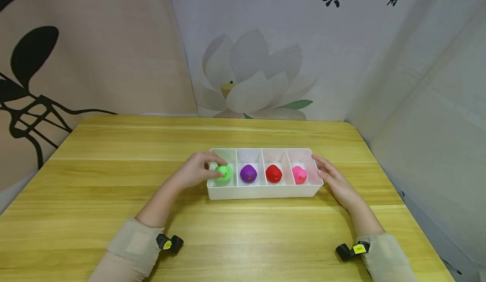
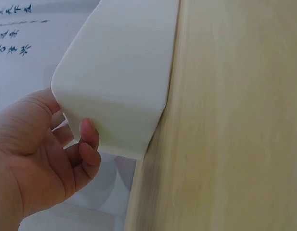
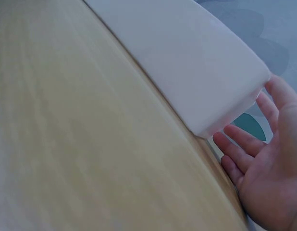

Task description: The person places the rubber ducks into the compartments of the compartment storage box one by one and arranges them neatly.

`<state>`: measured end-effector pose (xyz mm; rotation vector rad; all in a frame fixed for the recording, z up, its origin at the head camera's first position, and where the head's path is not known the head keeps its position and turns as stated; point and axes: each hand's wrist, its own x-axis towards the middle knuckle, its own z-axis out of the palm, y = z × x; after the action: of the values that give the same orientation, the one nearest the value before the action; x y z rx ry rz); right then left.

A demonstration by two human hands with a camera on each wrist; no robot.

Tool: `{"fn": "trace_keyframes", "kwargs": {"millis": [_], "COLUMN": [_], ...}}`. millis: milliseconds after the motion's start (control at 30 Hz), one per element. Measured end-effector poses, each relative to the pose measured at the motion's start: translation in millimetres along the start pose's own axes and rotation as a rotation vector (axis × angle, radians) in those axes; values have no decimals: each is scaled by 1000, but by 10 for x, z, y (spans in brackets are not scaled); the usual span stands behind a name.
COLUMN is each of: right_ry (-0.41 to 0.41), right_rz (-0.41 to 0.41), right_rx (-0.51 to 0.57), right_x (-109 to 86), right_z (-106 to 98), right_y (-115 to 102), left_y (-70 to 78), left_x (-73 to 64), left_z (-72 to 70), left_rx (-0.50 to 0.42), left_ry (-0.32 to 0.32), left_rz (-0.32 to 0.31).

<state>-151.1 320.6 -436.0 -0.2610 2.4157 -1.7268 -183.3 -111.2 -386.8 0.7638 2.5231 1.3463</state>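
On the wooden table stands a white box [image 1: 262, 192] split into compartments in a row. From left to right they hold a green toy duck [image 1: 225, 172], a purple toy duck [image 1: 248, 174], a red toy duck [image 1: 274, 174] and a pink toy duck [image 1: 299, 175]. My left hand [image 1: 195, 170] reaches over the box's left end and pinches the green duck between thumb and fingers. In the left wrist view, its other fingers curl beside the box's end wall, which hides the duck. At the right end, my right hand [image 1: 338, 180] touches the box with loosely extended fingers.
The wooden table [image 1: 243, 239] spreads around the box, its back edge meeting a printed cloth backdrop [image 1: 258, 62] with a lotus. Small black cameras [image 1: 170, 244] are strapped to both sleeved wrists.
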Motion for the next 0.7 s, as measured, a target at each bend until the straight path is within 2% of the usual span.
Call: {"fn": "trace_keyframes", "kwargs": {"millis": [433, 700], "right_ry": [-11, -10], "right_rz": [-10, -7], "right_rx": [32, 38], "right_x": [-7, -6], "right_z": [24, 22], "right_y": [-8, -31], "left_y": [55, 77], "left_x": [5, 54], "left_z": [19, 23], "left_rx": [35, 93], "left_ry": [-18, -24], "left_rz": [-69, -103]}}
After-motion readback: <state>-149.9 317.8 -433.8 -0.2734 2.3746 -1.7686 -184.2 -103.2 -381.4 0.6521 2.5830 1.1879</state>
